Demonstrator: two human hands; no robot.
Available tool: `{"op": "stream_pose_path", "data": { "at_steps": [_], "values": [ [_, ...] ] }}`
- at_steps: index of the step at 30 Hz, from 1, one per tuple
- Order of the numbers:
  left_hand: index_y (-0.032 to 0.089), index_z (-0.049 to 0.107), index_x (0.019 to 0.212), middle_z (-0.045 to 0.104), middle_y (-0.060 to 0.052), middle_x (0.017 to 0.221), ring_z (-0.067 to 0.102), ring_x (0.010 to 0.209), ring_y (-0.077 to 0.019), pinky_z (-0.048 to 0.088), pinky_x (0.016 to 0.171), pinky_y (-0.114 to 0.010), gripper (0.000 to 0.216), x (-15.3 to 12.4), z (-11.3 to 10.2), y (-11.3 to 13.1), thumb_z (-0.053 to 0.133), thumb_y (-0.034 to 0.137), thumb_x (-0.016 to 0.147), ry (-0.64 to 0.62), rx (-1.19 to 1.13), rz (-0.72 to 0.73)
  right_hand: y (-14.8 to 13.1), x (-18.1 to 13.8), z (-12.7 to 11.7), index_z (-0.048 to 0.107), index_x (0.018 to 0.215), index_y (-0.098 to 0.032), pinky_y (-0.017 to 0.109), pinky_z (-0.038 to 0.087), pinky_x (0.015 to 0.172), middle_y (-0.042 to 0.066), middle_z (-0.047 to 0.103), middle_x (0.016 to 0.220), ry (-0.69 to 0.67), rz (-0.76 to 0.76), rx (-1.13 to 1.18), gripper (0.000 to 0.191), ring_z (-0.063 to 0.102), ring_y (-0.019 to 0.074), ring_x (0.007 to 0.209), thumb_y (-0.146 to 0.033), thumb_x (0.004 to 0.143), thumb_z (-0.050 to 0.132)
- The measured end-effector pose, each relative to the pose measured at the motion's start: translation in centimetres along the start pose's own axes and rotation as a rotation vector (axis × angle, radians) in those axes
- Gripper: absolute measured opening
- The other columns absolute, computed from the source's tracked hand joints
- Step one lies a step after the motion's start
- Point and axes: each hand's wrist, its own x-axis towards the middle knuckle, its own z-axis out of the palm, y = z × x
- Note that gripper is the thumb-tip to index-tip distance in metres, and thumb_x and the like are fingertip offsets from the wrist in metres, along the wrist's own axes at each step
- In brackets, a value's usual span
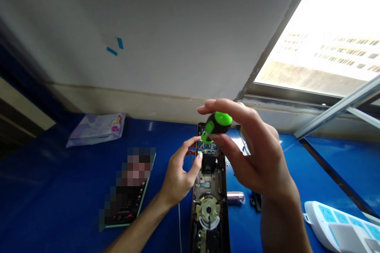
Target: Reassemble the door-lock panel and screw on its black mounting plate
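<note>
In my right hand (258, 150) is a stubby green-and-black screwdriver (221, 122), gripped by the handle between thumb and fingers. It points down over the upper end of a long, narrow, opened electronic housing (210, 185). The screwdriver's tip cannot be made out. A blue circuit board (212, 151) shows in the housing's upper part, and a round metal-and-plastic mechanism (208, 208) sits lower down. My left hand (181, 170) grips the housing's upper left edge, its thumb on top near the board and its fingers at the side.
A phone (130, 201) with its screen lit lies left on the blue table (166, 134). Behind it is a purple-and-white packet (96, 128). Right of the housing lie a pinkish wrapped cylinder (236, 197) and a small black part (255, 201). A white power strip (341, 225) sits front right.
</note>
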Motion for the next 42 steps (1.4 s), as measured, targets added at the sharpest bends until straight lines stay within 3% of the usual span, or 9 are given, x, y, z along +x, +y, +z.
{"op": "stream_pose_path", "data": {
  "at_steps": [4,9,14,20,25,31,36,39,42],
  "values": [
    [0.026,0.062,0.14,0.071,-0.007,0.142,0.073,0.115,-0.0226,0.059,0.103,-0.037,0.036,0.0,0.0,-0.1,0.059,0.03,0.104,0.001,-0.009,0.006,0.3,-0.2,0.3,0.06,0.145,-0.025,0.042,0.066,0.102,0.008,0.074,0.135,-0.007,0.035,0.172,0.045,0.072,0.0245,0.125,-0.007,0.103,0.055],
    [0.027,0.062,0.141,0.071,-0.006,0.142,0.072,0.118,-0.024,0.058,0.104,-0.037,0.038,-0.1,0.1,-0.4,0.06,0.03,0.103,0.013,-0.013,0.005,1.1,0.0,1.2,0.077,0.125,-0.023,0.031,0.068,0.082,0.007,0.08,0.113,0.192,-0.136,-0.02,0.03,0.077,0.0187,0.095,-0.018,0.095,0.078],
    [0.026,0.062,0.14,0.071,-0.007,0.14,0.072,0.115,-0.023,0.057,0.104,-0.037,0.036,-0.1,0.1,-0.4,0.06,0.032,0.104,0.006,-0.033,-0.022,1.1,0.0,1.5,0.068,0.144,-0.026,0.043,0.067,0.096,0.008,0.075,0.139,0.131,-0.069,0.104,0.045,0.076,0.024,0.116,-0.009,0.103,0.057],
    [0.028,0.063,0.139,0.072,-0.005,0.138,0.073,0.109,-0.0214,0.058,0.101,-0.035,0.035,-0.1,0.2,-0.5,0.061,0.03,0.104,0.011,-0.038,-0.004,0.9,0.2,1.2,0.08,0.121,-0.022,0.03,0.066,0.071,0.007,0.075,0.105,0.254,-0.083,-0.004,0.03,0.073,0.0168,0.087,-0.019,0.091,0.084],
    [0.028,0.062,0.14,0.07,-0.005,0.139,0.07,0.119,-0.0222,0.056,0.105,-0.034,0.034,-0.2,0.2,-0.5,0.06,0.03,0.105,0.002,-0.053,-0.013,1.1,0.1,1.0,0.067,0.145,-0.027,0.046,0.066,0.099,0.008,0.074,0.139,0.138,-0.015,0.103,0.046,0.075,0.0249,0.119,-0.009,0.105,0.052],
    [0.028,0.062,0.14,0.07,-0.006,0.142,0.071,0.116,-0.0223,0.056,0.104,-0.035,0.035,-0.2,0.3,-0.6,0.061,0.03,0.105,0.006,-0.044,-0.006,1.3,0.0,0.7,0.079,0.123,-0.028,0.032,0.066,0.073,0.004,0.069,0.102,0.249,-0.028,0.012,0.032,0.071,0.0174,0.089,-0.022,0.092,0.083],
    [0.029,0.062,0.141,0.07,-0.006,0.141,0.069,0.125,-0.0242,0.055,0.107,-0.036,0.036,-0.2,0.3,-0.6,0.061,0.031,0.105,0.007,-0.068,-0.011,1.3,-0.1,0.5,0.072,0.139,-0.028,0.048,0.066,0.099,0.009,0.073,0.137,0.143,0.008,0.074,0.042,0.073,0.0269,0.122,-0.011,0.106,0.052],
    [0.03,0.062,0.141,0.07,-0.005,0.141,0.069,0.124,-0.0242,0.056,0.106,-0.036,0.036,-0.3,0.3,-0.6,0.061,0.031,0.105,0.009,-0.075,-0.011,1.6,-0.1,0.5,0.077,0.131,-0.029,0.041,0.069,0.084,0.006,0.08,0.116,0.214,-0.056,0.079,0.039,0.077,0.023,0.101,-0.011,0.098,0.07],
    [0.029,0.062,0.142,0.071,-0.006,0.139,0.071,0.121,-0.0243,0.056,0.106,-0.037,0.037,-0.2,0.3,-0.6,0.061,0.032,0.105,0.004,-0.081,-0.021,1.9,-0.1,0.3,0.082,0.119,-0.029,0.032,0.065,0.068,0.003,0.072,0.098,0.292,-0.066,0.003,0.035,0.072,0.0172,0.083,-0.02,0.086,0.088]
  ]
}}
